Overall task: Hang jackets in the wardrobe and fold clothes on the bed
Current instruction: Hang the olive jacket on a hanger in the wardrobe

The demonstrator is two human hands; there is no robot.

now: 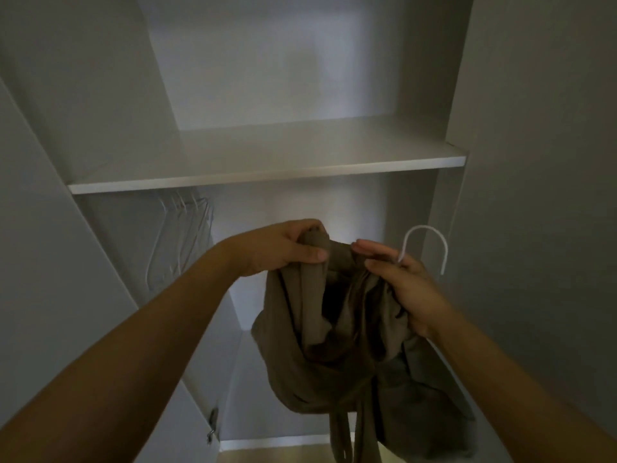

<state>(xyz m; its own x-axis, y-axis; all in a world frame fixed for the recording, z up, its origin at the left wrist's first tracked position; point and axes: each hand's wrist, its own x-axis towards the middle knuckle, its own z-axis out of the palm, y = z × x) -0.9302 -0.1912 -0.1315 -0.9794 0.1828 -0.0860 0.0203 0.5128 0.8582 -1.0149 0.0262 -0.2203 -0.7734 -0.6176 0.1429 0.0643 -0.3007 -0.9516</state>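
No readable text, label, brand, number or sign appears anywhere.

A white wardrobe shelf (pixel 267 162) spans above wire hangers (pixel 182 225).

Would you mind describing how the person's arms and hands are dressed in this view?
Both forearms are bare up to the frame edge, with no sleeves showing. The left hand and right hand wear no gloves, and no rings, watch or bracelet are visible in the dim light.
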